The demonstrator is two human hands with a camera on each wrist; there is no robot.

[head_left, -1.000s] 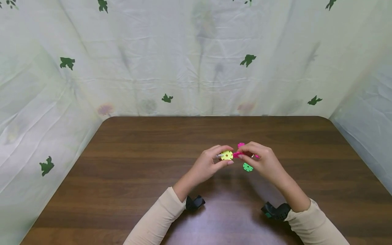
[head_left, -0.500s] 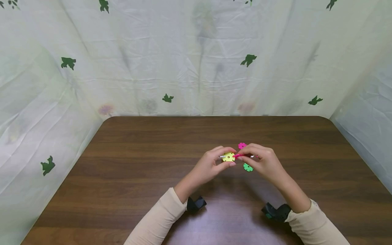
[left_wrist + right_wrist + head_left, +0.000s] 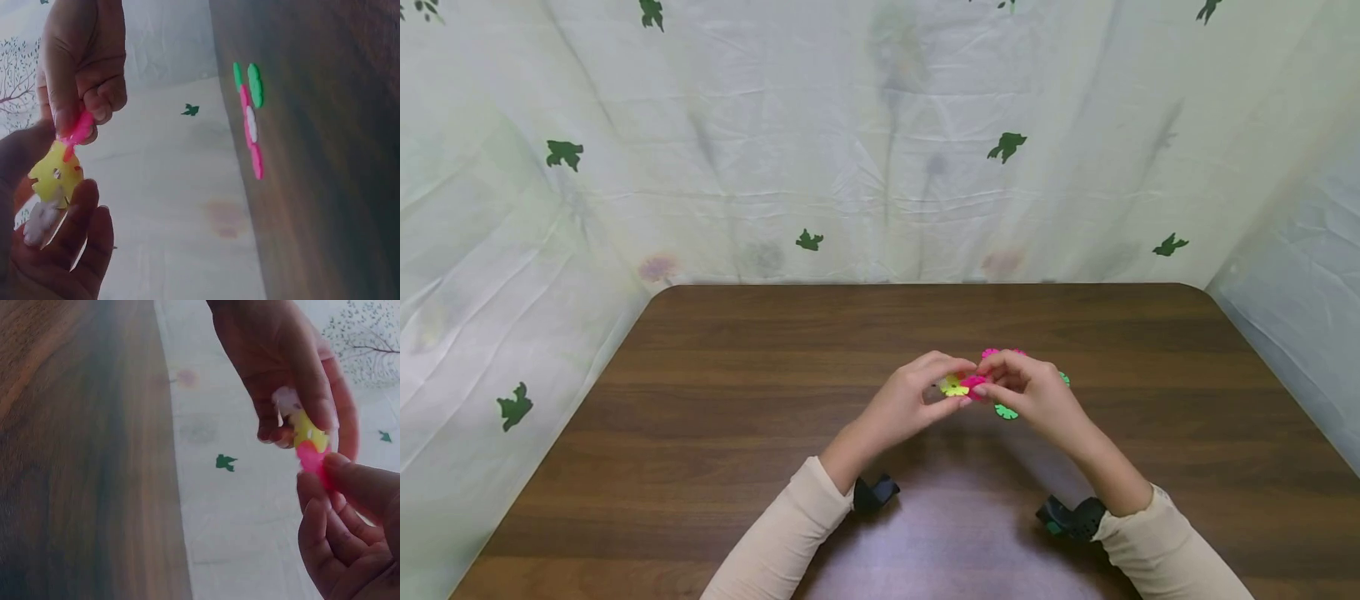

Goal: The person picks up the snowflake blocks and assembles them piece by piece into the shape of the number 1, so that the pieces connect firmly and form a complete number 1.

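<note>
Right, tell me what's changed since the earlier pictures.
The yellow disc has tilted, and the pink disc, nearly edge-on before, now shows more face. The left hand and right hand keep their holds; the nearer green disc stays put.

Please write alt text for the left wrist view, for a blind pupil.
A left hand holds a yellow disc with a white disc while the right hand pinches a pink disc at the yellow's edge. Green, pink and white discs lie on a brown table.
</note>
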